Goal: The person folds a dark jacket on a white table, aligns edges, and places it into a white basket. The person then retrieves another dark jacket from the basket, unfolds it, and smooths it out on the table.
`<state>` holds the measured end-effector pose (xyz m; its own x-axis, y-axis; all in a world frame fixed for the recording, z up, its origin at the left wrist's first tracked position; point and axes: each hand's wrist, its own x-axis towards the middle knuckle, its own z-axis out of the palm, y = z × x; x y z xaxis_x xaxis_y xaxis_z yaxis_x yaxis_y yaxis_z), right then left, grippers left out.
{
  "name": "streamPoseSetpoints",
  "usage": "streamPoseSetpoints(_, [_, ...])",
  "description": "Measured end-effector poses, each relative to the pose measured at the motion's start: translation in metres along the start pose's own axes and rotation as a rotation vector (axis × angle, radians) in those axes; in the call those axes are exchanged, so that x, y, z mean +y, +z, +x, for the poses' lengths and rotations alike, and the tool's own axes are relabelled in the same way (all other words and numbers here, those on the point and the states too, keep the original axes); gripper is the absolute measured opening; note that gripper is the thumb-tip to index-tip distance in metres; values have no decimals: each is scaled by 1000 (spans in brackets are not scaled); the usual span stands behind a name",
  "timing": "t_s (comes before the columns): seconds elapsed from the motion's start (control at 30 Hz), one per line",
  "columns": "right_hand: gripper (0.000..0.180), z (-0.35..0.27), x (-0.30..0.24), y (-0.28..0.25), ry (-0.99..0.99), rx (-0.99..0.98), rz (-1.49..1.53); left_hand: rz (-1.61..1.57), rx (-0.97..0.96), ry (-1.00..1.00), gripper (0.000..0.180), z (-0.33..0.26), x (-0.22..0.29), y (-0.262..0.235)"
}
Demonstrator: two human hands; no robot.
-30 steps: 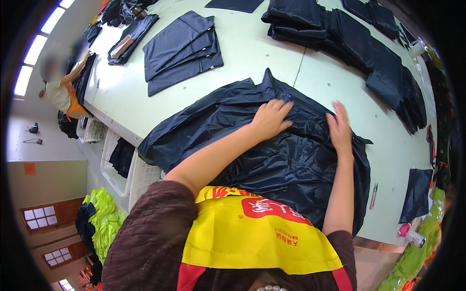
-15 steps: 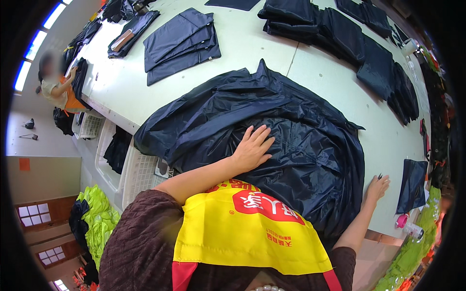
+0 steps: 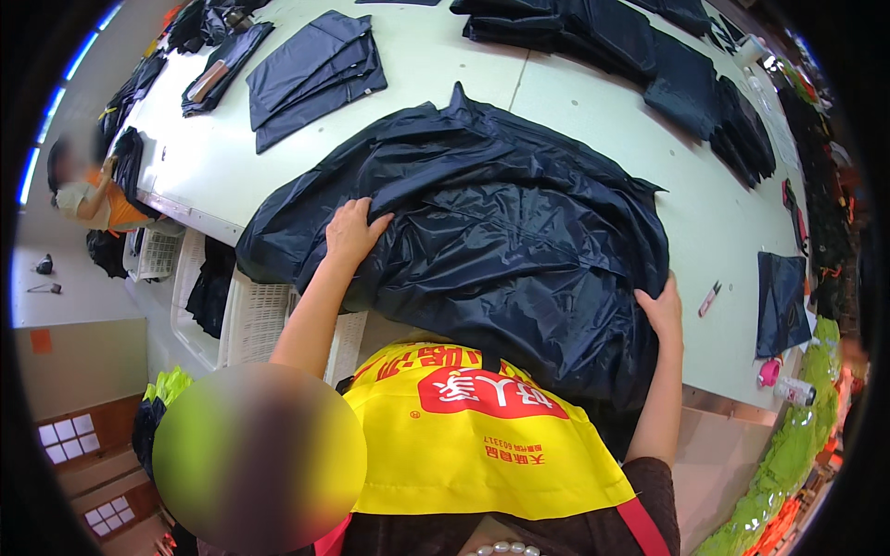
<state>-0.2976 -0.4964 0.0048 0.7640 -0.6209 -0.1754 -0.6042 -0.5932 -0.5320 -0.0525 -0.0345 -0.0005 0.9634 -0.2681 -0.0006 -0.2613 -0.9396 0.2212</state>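
A large, crumpled piece of shiny dark navy fabric (image 3: 501, 241) is spread over the near part of the pale worktable and hangs over its front edge. My left hand (image 3: 352, 233) is closed on a fold at its left side, thumb pointing right. At the right edge of the fabric, my right hand (image 3: 662, 313) has its thumb on top and its fingers along the outer side, gripping the edge. Thread snips (image 3: 710, 299) lie on the table just right of that hand, apart from it.
Folded dark stacks (image 3: 593, 46) lie along the far side, with layered dark pieces (image 3: 317, 79) at far left. White plastic baskets (image 3: 257, 320) stand below the table's left edge. A folded dark piece (image 3: 781, 301) and pink tape roll (image 3: 769, 372) lie right. Another person (image 3: 97, 199) works at left.
My left hand has moved left from the middle of the fabric onto a fold. My right hand has let go of the thread snips and moved left to the fabric's edge.
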Motion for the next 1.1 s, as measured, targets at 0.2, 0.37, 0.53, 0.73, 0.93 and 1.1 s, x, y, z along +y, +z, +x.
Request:
streamPoseSetpoints(0.2, [49, -46, -28, 18, 206, -281, 719, -395, 34, -40, 27, -7, -27, 13])
streamPoseSetpoints(0.37, [46, -88, -63, -6, 182, -286, 984, -591, 38, -44, 24, -40, -44, -5])
streamPoseSetpoints(0.53, [48, -57, -33, 32, 1, 35, 294, -235, -25, 21, 39, -45, -38, 4])
streamPoseSetpoints(0.73, [69, -30, -2, 16, 198, -167, 407, -231, 348, 329, 51, -19, 24, -7])
streamPoseSetpoints(0.93, [76, 38, 122, -35, 234, 444, -106, -447, 235, 311, 30, 61, 120, 27])
streamPoseSetpoints(1.1, [64, 61, 166, -44, 658, 498, -324, -185, 8, 8, 36, 101, 168, 42])
